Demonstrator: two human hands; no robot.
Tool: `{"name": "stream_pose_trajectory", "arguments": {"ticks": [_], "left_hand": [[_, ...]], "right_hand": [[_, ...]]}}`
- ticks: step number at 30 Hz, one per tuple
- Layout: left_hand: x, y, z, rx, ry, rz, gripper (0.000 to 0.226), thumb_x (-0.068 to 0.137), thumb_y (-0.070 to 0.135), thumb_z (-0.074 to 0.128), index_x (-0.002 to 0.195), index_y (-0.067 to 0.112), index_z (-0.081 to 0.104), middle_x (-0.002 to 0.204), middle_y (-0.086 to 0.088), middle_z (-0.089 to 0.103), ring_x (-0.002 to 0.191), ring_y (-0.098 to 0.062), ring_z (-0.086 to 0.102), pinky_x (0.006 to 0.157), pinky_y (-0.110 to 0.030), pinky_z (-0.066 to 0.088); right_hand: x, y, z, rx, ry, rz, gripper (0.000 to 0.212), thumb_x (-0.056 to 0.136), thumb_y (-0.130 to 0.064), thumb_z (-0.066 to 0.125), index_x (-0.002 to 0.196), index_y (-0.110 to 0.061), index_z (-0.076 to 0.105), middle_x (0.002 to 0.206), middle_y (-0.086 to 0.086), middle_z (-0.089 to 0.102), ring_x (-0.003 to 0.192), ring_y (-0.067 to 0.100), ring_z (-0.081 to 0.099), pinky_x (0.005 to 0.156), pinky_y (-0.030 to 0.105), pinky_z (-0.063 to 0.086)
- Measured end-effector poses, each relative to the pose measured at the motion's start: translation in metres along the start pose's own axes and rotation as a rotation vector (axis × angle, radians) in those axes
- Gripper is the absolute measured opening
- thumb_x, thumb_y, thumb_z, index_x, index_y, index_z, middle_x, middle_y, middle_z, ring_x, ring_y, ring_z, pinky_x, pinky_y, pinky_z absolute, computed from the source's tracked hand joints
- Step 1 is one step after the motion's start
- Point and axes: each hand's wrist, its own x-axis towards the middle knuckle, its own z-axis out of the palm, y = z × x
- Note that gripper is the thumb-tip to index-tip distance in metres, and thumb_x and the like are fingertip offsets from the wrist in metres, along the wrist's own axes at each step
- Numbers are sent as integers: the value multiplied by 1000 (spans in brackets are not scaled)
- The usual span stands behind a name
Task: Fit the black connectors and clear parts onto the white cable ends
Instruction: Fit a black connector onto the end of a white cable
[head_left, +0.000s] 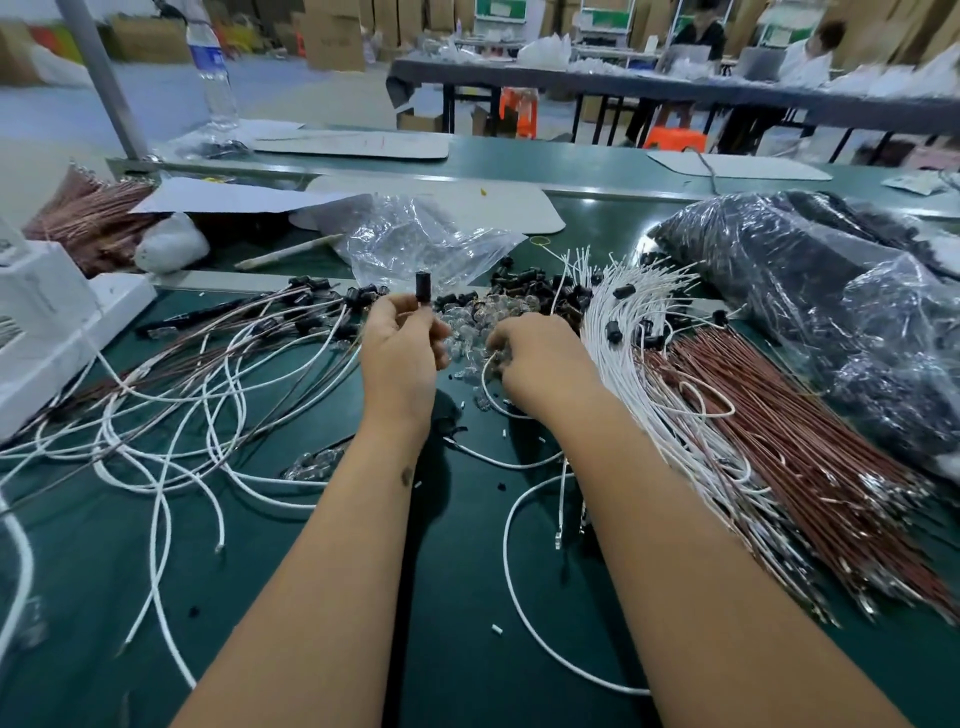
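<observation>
My left hand (402, 345) pinches a small black connector (423, 286) upright between thumb and fingers above the green mat. My right hand (535, 358) has its fingers curled down into a pile of clear parts (475, 322), and a white cable (511, 561) loops out from under it toward me; what the fingers grip is hidden. Loose black connectors (524, 288) lie just behind the clear pile. A thick bundle of white cables (649, 332) fans out to the right of my right hand.
Finished white and brown cables (208, 374) sprawl on the left. A brown wire bundle (810, 447) lies at the right beside black-filled plastic bags (831, 291). A crumpled clear bag (415, 239) sits behind the parts. A white box (47, 322) stands at the left edge.
</observation>
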Motion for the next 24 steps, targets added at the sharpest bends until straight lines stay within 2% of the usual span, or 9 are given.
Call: {"name": "stream_pose_trajectory", "arguments": {"ticks": [3, 6, 10, 13, 15, 17, 19, 22, 24], "left_hand": [[-6, -2, 3, 150, -76, 21, 16, 99, 5, 42, 93, 17, 50, 68, 0, 53, 49, -5, 43, 47, -19, 36], [-11, -3, 4, 279, -164, 21, 12, 97, 10, 45, 92, 19, 52, 69, 1, 49, 51, -8, 37, 48, -23, 31], [-15, -1, 2, 316, -190, 33, 10, 94, 14, 51, 86, 18, 55, 68, 3, 51, 55, -9, 40, 55, -28, 35], [-15, -1, 1, 289, -209, 28, 12, 93, 14, 53, 83, 19, 58, 60, 11, 55, 48, -3, 39, 50, -24, 35], [-15, -2, 1, 291, -221, 29, 13, 92, 15, 55, 81, 21, 59, 58, 12, 57, 47, -4, 38, 47, -22, 35], [-16, -4, 1, 306, -242, 43, 14, 90, 14, 57, 79, 21, 60, 61, 10, 59, 47, -4, 38, 46, -19, 33], [-18, -4, 2, 316, -262, 66, 15, 90, 13, 58, 77, 20, 61, 62, 8, 59, 47, -3, 40, 46, -15, 34], [-20, -1, 3, 320, -313, 80, 14, 92, 10, 58, 82, 16, 65, 66, 3, 60, 44, 2, 43, 45, -9, 33], [-22, 1, 3, 298, -357, 65, 16, 93, 7, 55, 83, 14, 66, 68, -1, 60, 43, 2, 43, 45, -8, 31]], "right_hand": [[-12, 6, -5, 62, 50, 12, 30, 85, -1, 55, 103, -21, 70, 99, 1, 67, 95, 22, 59, 79, 38, 54], [-24, 10, -10, 206, 177, 16, 30, 88, -4, 54, 100, -23, 72, 100, -4, 70, 91, 16, 62, 77, 34, 54], [-34, 13, -7, 360, 276, 45, 24, 93, -16, 57, 111, -28, 69, 103, -7, 70, 92, 13, 62, 78, 32, 52], [-38, 15, 0, 364, 267, 59, 30, 91, -21, 64, 121, -28, 60, 93, -5, 66, 87, 16, 61, 75, 34, 52], [-39, 19, 1, 376, 296, 70, 35, 88, -23, 69, 120, -23, 54, 86, -5, 64, 79, 15, 61, 69, 34, 51], [-39, 23, 1, 367, 361, 59, 33, 86, -23, 71, 112, -20, 51, 80, -7, 61, 70, 8, 58, 58, 25, 44], [-39, 23, -1, 396, 408, 53, 20, 87, -19, 69, 101, -21, 54, 76, -13, 57, 67, -3, 52, 52, 13, 36], [-39, 22, -2, 646, 457, 60, 12, 88, -12, 68, 91, -22, 61, 77, -15, 60, 66, -3, 57, 58, 3, 42], [-39, 21, -5, 874, 457, 63, 17, 87, -7, 69, 91, -23, 63, 83, -8, 67, 72, 2, 64, 64, 7, 49]]}}
